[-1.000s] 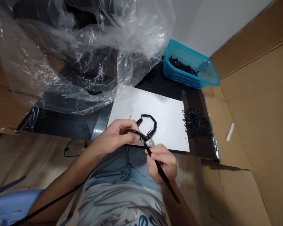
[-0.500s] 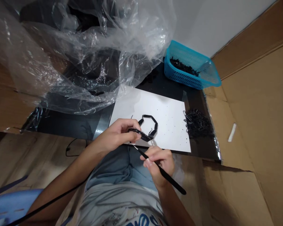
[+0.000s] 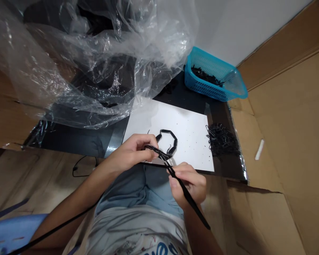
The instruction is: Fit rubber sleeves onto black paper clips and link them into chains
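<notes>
My left hand (image 3: 131,150) is closed above the near edge of a white sheet (image 3: 190,122), pinching a black segmented loop (image 3: 174,139) between thumb and fingers. The loop is made of short, shiny black pieces and curves out beyond the fingertips over the sheet; a thin curled end stands up inside it. What exactly the pinched part is, the fingers hide. In my right hand (image 3: 192,182) is a pair of black tweezers (image 3: 189,199), gripped like a pen. Their slightly parted tips reach the part of the loop beside my left thumb; whether they touch it I cannot tell.
A pile of black wire-like loops (image 3: 223,140) lies right of the sheet on the black tabletop (image 3: 202,102). Behind stands a blue basket (image 3: 206,90) holding black pieces. Clear plastic film (image 3: 108,53) covers the back left. Cardboard (image 3: 295,124) walls the right side.
The tweezers' tips have moved right and up, from below my left thumb to the loop beside it, and they have parted slightly. My right hand has shifted right. My left hand stays put.
</notes>
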`<state>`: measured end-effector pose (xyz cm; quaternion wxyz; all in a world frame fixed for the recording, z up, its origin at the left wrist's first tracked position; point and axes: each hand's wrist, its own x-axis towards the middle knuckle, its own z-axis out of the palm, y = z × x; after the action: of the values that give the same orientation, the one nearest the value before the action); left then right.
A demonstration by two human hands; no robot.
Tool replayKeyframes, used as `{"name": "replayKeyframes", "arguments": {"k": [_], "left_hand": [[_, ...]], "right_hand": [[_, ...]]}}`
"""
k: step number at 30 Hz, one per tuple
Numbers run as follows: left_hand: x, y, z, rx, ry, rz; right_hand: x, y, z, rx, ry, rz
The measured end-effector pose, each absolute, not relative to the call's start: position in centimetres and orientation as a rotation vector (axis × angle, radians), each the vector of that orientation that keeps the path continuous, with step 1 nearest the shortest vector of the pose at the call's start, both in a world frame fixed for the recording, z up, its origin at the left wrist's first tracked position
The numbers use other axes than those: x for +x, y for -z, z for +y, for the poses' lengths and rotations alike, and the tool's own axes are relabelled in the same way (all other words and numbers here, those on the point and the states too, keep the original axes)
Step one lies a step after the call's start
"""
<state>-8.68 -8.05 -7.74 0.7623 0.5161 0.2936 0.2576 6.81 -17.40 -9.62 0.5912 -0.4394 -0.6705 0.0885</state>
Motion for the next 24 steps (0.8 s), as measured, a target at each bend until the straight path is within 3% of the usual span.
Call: {"name": "replayKeyframes", "arguments": {"k": [24], "left_hand": [[-8.46, 7.7, -7.93, 1.094, -0.58, 0.653]], "right_hand": [[6.34, 9.98, -17.72, -0.969, -0.156, -1.699]]}}
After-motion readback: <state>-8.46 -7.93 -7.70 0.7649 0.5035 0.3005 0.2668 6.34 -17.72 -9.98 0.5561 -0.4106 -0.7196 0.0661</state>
